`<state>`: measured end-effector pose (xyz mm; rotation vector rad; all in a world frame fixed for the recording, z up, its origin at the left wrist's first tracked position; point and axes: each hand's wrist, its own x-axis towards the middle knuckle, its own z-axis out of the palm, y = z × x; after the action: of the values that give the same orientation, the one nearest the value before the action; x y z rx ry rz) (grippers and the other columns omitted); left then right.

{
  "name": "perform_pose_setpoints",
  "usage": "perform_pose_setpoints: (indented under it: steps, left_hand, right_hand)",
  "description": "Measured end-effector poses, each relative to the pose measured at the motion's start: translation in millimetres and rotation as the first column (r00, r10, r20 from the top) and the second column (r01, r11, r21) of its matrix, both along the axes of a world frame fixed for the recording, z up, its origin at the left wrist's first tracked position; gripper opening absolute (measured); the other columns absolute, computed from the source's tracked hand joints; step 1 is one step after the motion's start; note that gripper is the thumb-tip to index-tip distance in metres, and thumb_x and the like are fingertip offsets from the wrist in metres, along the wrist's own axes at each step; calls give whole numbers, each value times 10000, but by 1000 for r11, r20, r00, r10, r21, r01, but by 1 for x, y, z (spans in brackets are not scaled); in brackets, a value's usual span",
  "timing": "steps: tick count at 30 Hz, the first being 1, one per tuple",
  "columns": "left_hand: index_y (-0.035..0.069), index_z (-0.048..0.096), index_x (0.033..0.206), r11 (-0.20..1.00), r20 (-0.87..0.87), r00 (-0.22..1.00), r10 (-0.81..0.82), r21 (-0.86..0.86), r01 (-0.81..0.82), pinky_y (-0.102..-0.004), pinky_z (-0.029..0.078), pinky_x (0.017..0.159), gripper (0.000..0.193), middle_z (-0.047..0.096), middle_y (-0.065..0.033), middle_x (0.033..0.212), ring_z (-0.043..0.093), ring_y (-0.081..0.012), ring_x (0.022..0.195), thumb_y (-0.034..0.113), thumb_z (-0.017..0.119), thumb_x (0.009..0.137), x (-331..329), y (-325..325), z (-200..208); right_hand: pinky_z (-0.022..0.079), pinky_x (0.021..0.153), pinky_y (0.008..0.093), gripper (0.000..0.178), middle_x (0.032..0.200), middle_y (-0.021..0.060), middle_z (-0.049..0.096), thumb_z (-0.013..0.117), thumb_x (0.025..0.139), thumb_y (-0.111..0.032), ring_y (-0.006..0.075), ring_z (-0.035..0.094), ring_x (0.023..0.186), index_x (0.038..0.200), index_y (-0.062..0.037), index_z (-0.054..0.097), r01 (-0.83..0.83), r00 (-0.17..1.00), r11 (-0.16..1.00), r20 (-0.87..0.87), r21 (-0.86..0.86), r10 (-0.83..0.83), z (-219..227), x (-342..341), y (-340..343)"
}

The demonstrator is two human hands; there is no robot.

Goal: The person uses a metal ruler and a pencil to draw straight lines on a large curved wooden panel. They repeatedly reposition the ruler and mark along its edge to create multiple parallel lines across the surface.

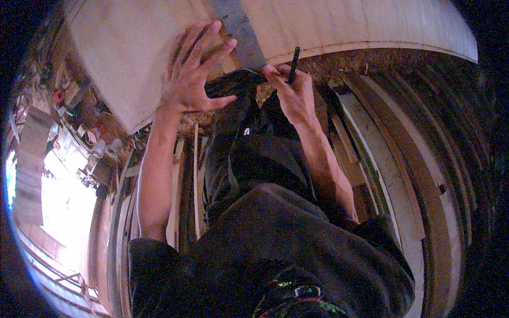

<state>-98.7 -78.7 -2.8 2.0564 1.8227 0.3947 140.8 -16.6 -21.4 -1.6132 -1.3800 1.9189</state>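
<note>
My left hand [193, 77], its fingers spread wide, is over a pale wooden board [122, 47] and grips nothing. My right hand [296, 94] is closed around a slim black pencil [295, 62] that sticks up past the fingers. Its thumb is at the near end of a flat grey metal blade [241, 34], which lies across the board. Along the board's near edge, a dark bar [233, 80] runs between my hands at the blade's end. Whether the bar and blade are one tool, such as a square, I cannot tell.
Long timber planks [419, 153] lie in rows to the right, and more boards [119, 196] are on the left. Wood shavings [339, 61] lie beyond the board's edge. Small clutter, with a red round item [59, 95], is at the far left near a bright opening [66, 196].
</note>
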Motion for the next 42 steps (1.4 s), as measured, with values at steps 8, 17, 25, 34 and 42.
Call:
perform_pose_setpoints:
  steps: [8, 17, 25, 34, 42]
  left_hand:
    - [342, 443, 1521, 1000, 6, 1000, 4, 9, -4, -536, 172, 1248, 1044, 289, -43, 1649, 248, -317, 1519, 613, 804, 579, 0, -1, -7]
    - [333, 457, 1513, 1000, 16, 1000, 7, -3, -7, -538, 167, 1250, 1026, 306, -53, 1642, 257, -327, 1517, 626, 794, 590, -2, -2, -7]
    - [315, 460, 1514, 1000, 20, 1000, -6, -24, 7, -555, 152, 1246, 1021, 288, -75, 1648, 250, -353, 1514, 631, 789, 600, -7, 0, -9]
    - [292, 435, 1532, 999, -5, 1000, -31, -32, 31, -570, 125, 1242, 1033, 257, -112, 1659, 223, -382, 1519, 684, 757, 632, -14, -3, -17]
    - [295, 429, 1537, 999, -40, 998, -43, -13, 43, -573, 133, 1235, 1032, 260, -119, 1658, 235, -382, 1514, 730, 722, 648, -25, -1, -22]
  right_hand:
    - [371, 444, 261, 297, 618, -54, 570, 720, 962, -314, 40, 473, 501, 859, -35, 724, -26, 995, 995, 97, -95, 35, 17, -4, 9]
    - [255, 492, 243, 310, 648, -104, 508, 745, 938, -367, 17, 383, 565, 885, -61, 737, 19, 1000, 991, 20, -132, -17, 9, -4, 4]
    - [230, 476, 239, 286, 617, -119, 475, 758, 929, -354, 11, 368, 527, 840, -84, 723, 40, 999, 987, 5, -155, -40, 8, -10, 5]
    - [326, 424, 264, 266, 584, -59, 523, 730, 956, -289, 53, 447, 473, 819, -67, 679, 46, 997, 993, -54, -108, -52, -13, -13, 1]
    - [374, 523, 256, 312, 691, -49, 592, 734, 948, -339, 61, 497, 588, 889, -33, 720, 36, 996, 989, -71, -140, -46, -24, -19, 0]
